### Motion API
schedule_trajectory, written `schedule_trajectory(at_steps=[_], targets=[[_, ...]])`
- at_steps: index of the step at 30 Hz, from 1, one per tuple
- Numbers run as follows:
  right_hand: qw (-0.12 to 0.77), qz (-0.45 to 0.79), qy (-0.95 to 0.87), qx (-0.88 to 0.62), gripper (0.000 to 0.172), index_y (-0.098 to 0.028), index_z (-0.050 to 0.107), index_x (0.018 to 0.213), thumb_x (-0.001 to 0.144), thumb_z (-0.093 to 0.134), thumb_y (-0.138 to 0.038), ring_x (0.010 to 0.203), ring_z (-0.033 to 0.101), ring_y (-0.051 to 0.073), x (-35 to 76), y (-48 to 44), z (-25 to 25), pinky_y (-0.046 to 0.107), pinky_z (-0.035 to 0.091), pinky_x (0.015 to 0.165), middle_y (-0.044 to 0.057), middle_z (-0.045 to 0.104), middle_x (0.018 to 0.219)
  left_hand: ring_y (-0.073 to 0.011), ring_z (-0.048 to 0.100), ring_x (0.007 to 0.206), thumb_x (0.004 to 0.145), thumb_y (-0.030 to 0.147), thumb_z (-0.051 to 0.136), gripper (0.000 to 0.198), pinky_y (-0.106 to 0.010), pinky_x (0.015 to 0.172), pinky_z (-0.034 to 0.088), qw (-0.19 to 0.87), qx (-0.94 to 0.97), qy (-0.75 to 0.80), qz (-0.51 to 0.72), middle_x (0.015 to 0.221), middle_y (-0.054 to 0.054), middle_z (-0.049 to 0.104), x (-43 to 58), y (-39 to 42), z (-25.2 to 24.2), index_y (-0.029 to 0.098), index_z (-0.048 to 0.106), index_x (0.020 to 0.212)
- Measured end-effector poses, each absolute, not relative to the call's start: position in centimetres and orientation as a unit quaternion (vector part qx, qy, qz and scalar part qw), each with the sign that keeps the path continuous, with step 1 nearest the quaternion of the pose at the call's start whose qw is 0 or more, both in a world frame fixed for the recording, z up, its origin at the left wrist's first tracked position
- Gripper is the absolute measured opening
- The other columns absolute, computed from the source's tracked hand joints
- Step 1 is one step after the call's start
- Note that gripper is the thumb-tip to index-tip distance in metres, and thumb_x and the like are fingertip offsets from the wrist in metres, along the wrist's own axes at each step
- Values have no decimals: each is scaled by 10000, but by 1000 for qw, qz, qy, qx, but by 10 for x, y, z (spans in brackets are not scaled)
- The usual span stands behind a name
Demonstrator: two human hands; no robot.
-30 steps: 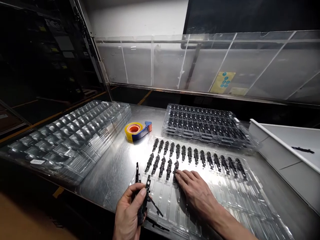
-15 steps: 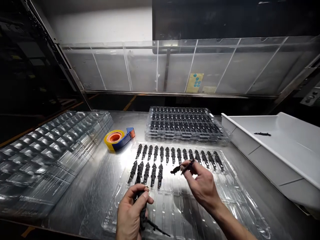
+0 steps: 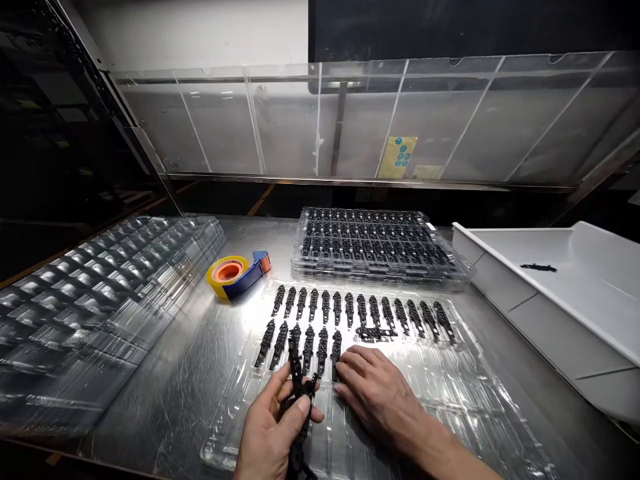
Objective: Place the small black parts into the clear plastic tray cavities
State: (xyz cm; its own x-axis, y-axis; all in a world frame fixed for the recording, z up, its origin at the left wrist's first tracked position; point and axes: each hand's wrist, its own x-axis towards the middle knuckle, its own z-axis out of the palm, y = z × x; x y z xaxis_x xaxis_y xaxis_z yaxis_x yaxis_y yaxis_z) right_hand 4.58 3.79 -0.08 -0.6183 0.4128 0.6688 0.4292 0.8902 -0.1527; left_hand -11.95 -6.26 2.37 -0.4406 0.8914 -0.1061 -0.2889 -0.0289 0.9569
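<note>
Brushed metal worktop (image 3: 185, 373) fills the lower half of the frame. At bottom centre, the left hand (image 3: 270, 427) pinches a bunch of black parts (image 3: 300, 400) between thumb and fingers. Just right of it, the right hand (image 3: 380, 393) has its fingers bent and close together, fingertips at the last strip (image 3: 337, 350) of the nearer row; whether they grip it or only press on it, I cannot tell. Beneath both hands lies a clear tray (image 3: 440, 400) with two rows of strips, and one loose strip (image 3: 376, 333) sits crosswise below the farther row, right of centre. Farther out come a tape dispenser (image 3: 245, 283) at centre left, filled trays (image 3: 375, 271) stacked at centre, more clear trays (image 3: 115, 313) piled at left, and a white bin (image 3: 520, 293) at right holding a dark piece (image 3: 539, 267).
</note>
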Motion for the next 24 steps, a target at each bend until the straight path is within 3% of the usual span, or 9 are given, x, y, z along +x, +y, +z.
schedule_trajectory(at_steps=[2, 4, 6, 8, 11, 14, 18, 21, 24], targets=[[358, 64, -890, -274, 173, -178, 665, 1032, 948, 527, -241, 998, 580, 269, 49, 33, 7, 463, 519, 849, 89, 666, 1012, -154, 619, 586, 650, 358, 784, 483, -224, 549, 458, 454, 317, 552, 623, 807, -85, 709, -116, -59, 21, 121, 657, 1052], [370, 218, -842, -327, 239, -203, 657, 1115, 957, 527, -325, 976, 597, 241, 55, 29, 15, 414, 532, 829, 83, 662, 1069, -151, 570, 543, 693, 347, 718, 321, -226, 541, 427, 459, 372, 575, 566, 606, -41, 649, -110, -54, 22, 131, 714, 930], [374, 393, -768, -340, 273, -203, 672, 1086, 930, 573, -404, 876, 625, 199, 61, 28, 24, 337, 548, 769, 64, 676, 1005, -170, 558, 569, 708, 274, 656, 194, -233, 544, 404, 440, 453, 586, 508, 576, -38, 631, -100, -49, 25, 155, 748, 831], [376, 496, -712, -325, 260, -189, 696, 937, 895, 618, -433, 744, 618, 162, 70, 29, 30, 272, 545, 664, 31, 674, 850, -189, 564, 625, 677, 183, 617, 161, -244, 573, 399, 405, 527, 583, 467, 638, -43, 657, -91, -46, 28, 183, 757, 757], [490, 440, -661, -361, 253, -186, 691, 892, 894, 618, -428, 656, 586, 139, 84, 37, 30, 234, 523, 543, 20, 659, 793, -190, 580, 619, 662, 184, 634, 216, -258, 586, 414, 402, 499, 611, 464, 750, -50, 698, -86, -45, 28, 202, 760, 836], [565, 262, -667, -409, 287, -180, 662, 987, 913, 577, -444, 757, 616, 169, 90, 45, 19, 287, 561, 624, 58, 662, 897, -163, 583, 537, 688, 316, 685, 295, -261, 571, 430, 452, 407, 623, 493, 776, -77, 710, -94, -46, 22, 163, 720, 937], [500, 200, -720, -438, 334, -170, 642, 857, 927, 489, -459, 651, 593, 187, 81, 47, 6, 323, 518, 547, 74, 636, 793, -169, 605, 577, 730, 383, 691, 338, -241, 628, 430, 485, 386, 584, 524, 524, -34, 631, -105, -47, 16, 138, 683, 963], [442, 220, -732, -469, 293, -191, 623, 805, 896, 520, -449, 527, 548, 180, 76, 43, 8, 307, 439, 461, 36, 611, 665, -151, 621, 580, 684, 383, 758, 347, -231, 627, 452, 495, 352, 560, 564, 650, -65, 690, -106, -48, 16, 140, 694, 925], [401, 249, -731, -493, 264, -206, 606, 819, 915, 504, -430, 523, 573, 174, 72, 41, 15, 281, 434, 457, 14, 622, 641, -116, 603, 538, 635, 396, 811, 403, -202, 523, 441, 510, 305, 538, 598, 826, -94, 717, -104, -51, 20, 137, 688, 918]])
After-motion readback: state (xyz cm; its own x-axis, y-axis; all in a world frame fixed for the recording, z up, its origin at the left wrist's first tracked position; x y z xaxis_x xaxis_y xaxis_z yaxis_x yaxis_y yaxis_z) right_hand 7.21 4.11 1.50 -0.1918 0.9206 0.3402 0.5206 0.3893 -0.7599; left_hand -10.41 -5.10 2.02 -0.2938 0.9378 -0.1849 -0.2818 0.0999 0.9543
